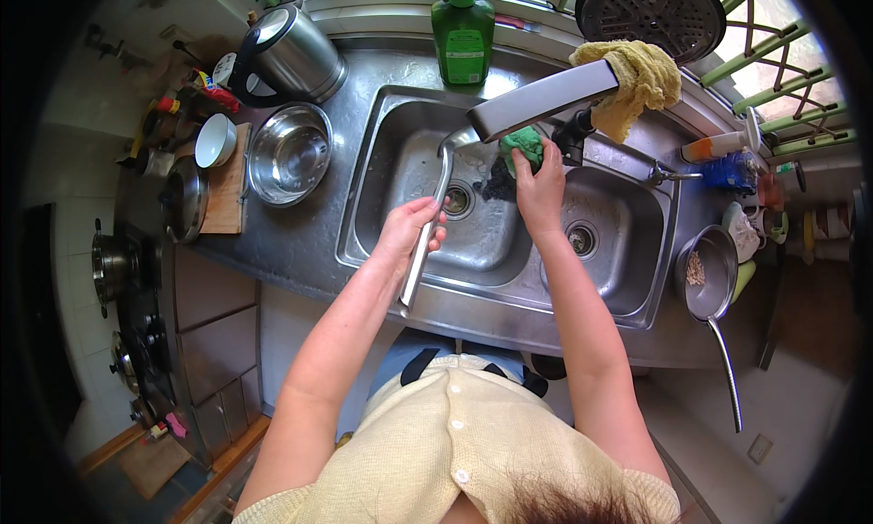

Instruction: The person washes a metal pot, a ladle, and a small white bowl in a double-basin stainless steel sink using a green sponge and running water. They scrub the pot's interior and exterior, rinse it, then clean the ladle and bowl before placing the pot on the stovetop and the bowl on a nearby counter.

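My left hand [412,231] is closed around the long metal handle of a kitchen utensil [414,278] over the left basin of a double steel sink [501,291]. The utensil's far end lies partly under the faucet [545,100], so its exact kind cannot be told. My right hand [541,183] grips a green scrubbing cloth or sponge [522,147] beside the faucet, near the divider between the basins. Under it, a dark clump [500,183] rests in the left basin, close to the drain [458,200].
A yellow cloth [641,88] hangs over the faucet. Behind the sink stands a green soap bottle [462,40]. At left are a steel bowl [290,154], an electric kettle [294,53] and a wooden board [228,197]. A long-handled pan [709,292] sits at right.
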Demonstrator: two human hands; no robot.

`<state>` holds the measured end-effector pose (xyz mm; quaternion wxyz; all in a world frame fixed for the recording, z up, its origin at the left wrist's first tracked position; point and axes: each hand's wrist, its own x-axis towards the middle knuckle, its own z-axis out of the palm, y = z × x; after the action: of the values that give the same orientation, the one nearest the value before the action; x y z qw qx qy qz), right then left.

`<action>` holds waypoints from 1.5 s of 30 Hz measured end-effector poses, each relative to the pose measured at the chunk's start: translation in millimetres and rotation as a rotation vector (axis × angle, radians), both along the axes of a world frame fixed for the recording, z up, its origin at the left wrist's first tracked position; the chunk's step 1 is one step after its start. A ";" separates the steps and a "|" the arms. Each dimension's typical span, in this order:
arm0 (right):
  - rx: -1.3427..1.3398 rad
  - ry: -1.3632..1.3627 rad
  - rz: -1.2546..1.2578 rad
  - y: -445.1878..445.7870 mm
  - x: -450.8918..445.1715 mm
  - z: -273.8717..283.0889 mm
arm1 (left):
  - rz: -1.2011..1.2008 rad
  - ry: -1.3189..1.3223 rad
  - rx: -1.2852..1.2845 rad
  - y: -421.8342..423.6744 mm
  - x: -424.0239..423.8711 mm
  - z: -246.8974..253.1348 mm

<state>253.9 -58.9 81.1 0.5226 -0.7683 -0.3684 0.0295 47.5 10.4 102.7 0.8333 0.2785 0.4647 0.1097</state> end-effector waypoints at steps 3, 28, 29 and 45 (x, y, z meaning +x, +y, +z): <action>-0.033 0.057 0.069 8.3 -1.1 -12.2 | 0.075 -0.169 -0.305 -4.4 -4.2 -2.8; -0.677 -0.714 0.207 19.9 -19.7 -12.5 | -0.019 -0.154 -0.198 -51.0 -7.5 33.7; -0.609 -0.617 0.364 22.0 -16.6 -12.8 | -0.008 -0.130 -0.156 -51.6 -6.9 31.3; -0.507 0.083 0.338 21.4 -27.5 -23.0 | 0.007 -0.285 -0.335 -43.6 21.6 5.0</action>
<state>226.4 -37.5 58.2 0.3167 -0.8000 -0.4503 0.2384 69.1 -33.2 107.8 0.9248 0.1165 0.3548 0.0720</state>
